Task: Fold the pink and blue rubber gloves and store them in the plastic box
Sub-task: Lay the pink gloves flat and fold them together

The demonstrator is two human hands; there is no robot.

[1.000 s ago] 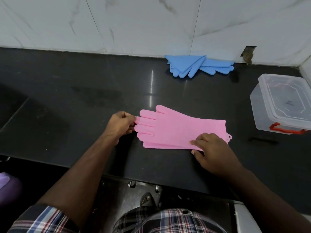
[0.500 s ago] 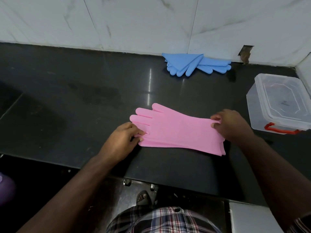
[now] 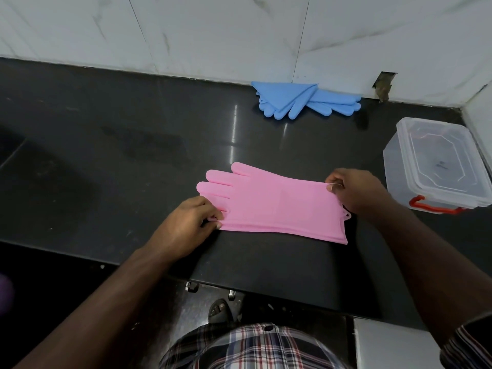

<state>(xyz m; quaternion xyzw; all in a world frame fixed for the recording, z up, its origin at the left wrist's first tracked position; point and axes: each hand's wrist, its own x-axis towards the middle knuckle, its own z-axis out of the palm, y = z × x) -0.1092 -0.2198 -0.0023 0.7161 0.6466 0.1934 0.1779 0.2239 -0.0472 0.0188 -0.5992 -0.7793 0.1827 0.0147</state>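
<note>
Left hand (image 3: 186,225) pinches the pink gloves' (image 3: 274,206) fingertip end; right hand (image 3: 356,193) pinches the cuff; gloves flat on the black counter (image 3: 106,169)

Matt pink rubber gloves (image 3: 277,206), glossy countertop (image 3: 133,155)

Pink gloves (image 3: 274,206); blue gloves (image 3: 300,102); black counter (image 3: 133,155); clear box (image 3: 436,166) (red handle (image 3: 431,206)); white marbled wall (image 3: 239,30); plaid shirt (image 3: 253,347).
</note>
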